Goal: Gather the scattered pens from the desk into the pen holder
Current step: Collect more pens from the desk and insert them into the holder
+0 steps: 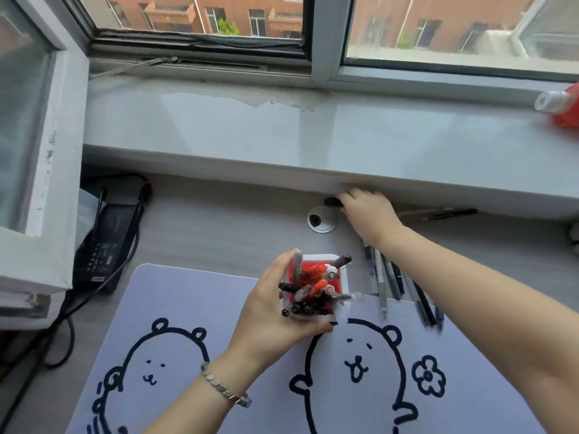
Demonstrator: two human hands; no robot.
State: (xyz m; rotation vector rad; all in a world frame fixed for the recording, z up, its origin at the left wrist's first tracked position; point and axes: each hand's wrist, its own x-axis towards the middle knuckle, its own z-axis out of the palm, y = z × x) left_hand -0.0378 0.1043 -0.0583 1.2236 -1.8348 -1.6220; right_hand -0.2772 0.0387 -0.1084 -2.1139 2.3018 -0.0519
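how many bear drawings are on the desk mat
2: one bear on the mat's left side, one bear right of centre below the pen holder. Both are cut off by the frame's bottom edge.

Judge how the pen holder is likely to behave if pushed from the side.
The pen holder probably tips easily: pens stick out above its rim, so it looks top-heavy. The left hand grips it, which should steady it. On the mat it likely drags rather than slides.

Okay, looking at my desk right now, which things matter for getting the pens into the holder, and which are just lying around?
Part of the job:
pen holder, gripped by the left hand
loose pens under the right forearm
small black thing at the right hand
pens near the sill

Just lying about:
power brick
bear desk mat
red bottle
cable hole
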